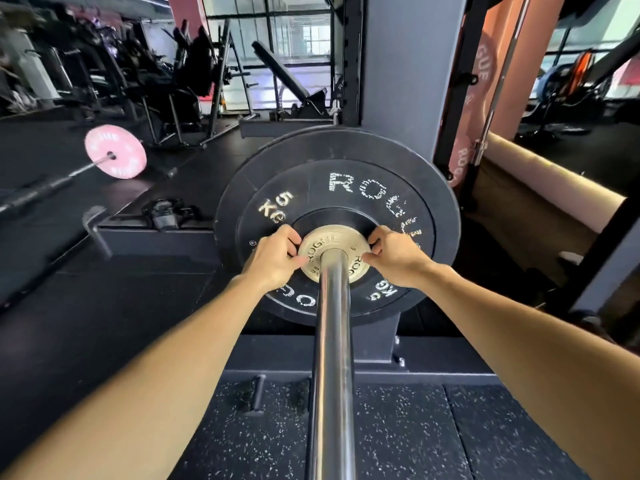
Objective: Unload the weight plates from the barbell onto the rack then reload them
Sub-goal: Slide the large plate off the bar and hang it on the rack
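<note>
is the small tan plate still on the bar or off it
On: the small tan plate rings the bar sleeve against the 5 kg plate, both hands gripping its edges.

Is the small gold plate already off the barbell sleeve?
No, the small gold plate sits on the barbell sleeve, both hands gripping its rim.

Three plates on the near barbell sleeve [332, 341]: one large black plate [433, 174], one black 5 kg plate [346, 188], one small pale change plate [329, 239]. Two hands: left [273, 261] at 9 o'clock of it, right [398, 259] at 3. One pink plate [116, 156] at 10 o'clock on a second bar.
</note>
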`<state>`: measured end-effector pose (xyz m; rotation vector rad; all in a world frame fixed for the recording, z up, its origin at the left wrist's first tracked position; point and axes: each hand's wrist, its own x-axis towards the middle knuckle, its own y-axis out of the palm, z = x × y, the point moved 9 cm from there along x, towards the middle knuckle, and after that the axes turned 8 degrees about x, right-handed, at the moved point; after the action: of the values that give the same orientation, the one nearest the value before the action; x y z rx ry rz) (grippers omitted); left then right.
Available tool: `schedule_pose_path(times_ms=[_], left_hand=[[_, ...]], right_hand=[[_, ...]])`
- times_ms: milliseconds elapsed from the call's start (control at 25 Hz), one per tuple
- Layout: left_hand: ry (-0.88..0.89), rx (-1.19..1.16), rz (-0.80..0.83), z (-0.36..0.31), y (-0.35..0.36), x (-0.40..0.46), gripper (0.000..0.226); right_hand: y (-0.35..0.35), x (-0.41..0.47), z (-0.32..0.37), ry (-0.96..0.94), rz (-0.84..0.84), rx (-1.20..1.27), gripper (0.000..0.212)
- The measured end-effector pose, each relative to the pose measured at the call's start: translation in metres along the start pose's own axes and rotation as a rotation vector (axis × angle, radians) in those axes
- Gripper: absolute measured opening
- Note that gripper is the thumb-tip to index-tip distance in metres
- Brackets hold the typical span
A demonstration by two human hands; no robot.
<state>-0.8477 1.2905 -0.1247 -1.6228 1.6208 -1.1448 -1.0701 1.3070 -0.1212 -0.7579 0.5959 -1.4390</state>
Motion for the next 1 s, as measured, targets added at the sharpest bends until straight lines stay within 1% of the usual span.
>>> schedule_pose_path(times_ms=[80,120,200,320,400,440,480,560,640,680,760,800,920,1000], left_hand=[[0.0,-0.038,-0.091,0.002,0.002,0.003,0.024],[0.007,-0.087,-0.111,0.004,0.003,0.003,0.024],[0.041,-0.122,-0.092,0.0,0.004,0.004,0.019],[0.11,-0.01,-0.027,-0.013,0.003,-0.004,0.006],[0.129,0.028,-0.011,-0.021,0.002,-0.014,0.009],[0.134,0.045,-0.005,-0.024,0.001,-0.021,0.014],[0.138,0.058,0.0,-0.025,0.001,-0.032,0.02],[0.145,0.06,0.009,-0.027,-0.001,-0.055,0.024],[0.16,0.044,0.014,-0.03,-0.005,-0.086,0.022],[0.169,0.024,0.01,-0.031,-0.007,-0.101,0.017],[0.186,-0.011,-0.001,-0.031,-0.011,-0.133,0.006],[0.195,-0.019,-0.002,-0.032,-0.012,-0.149,0.004],[0.213,-0.019,-0.02,-0.035,-0.018,-0.189,0.01],[0.225,-0.019,-0.021,-0.038,-0.023,-0.215,0.009]], right_hand=[[0.003,0.005,-0.002,-0.054,-0.066,-0.052,0.035],[0.003,0.006,-0.002,-0.087,-0.092,-0.073,0.035],[0.0,0.008,-0.001,-0.124,-0.114,-0.074,0.036],[0.003,0.003,-0.002,-0.083,-0.064,0.061,0.031],[0.008,-0.009,0.0,-0.064,-0.032,0.059,0.025],[0.011,-0.017,0.002,-0.058,-0.018,0.031,0.021],[0.015,-0.029,0.002,-0.054,-0.002,0.034,0.02],[0.022,-0.051,0.003,-0.046,0.04,0.133,0.022],[0.026,-0.081,0.005,-0.034,0.067,0.222,0.02],[0.027,-0.096,0.006,-0.027,0.07,0.25,0.019],[0.029,-0.126,0.011,-0.034,0.062,0.264,0.02],[0.031,-0.141,0.014,-0.045,0.054,0.257,0.021],[0.031,-0.181,0.018,-0.058,0.017,0.241,0.022],[0.033,-0.206,0.021,-0.053,0.02,0.232,0.022]])
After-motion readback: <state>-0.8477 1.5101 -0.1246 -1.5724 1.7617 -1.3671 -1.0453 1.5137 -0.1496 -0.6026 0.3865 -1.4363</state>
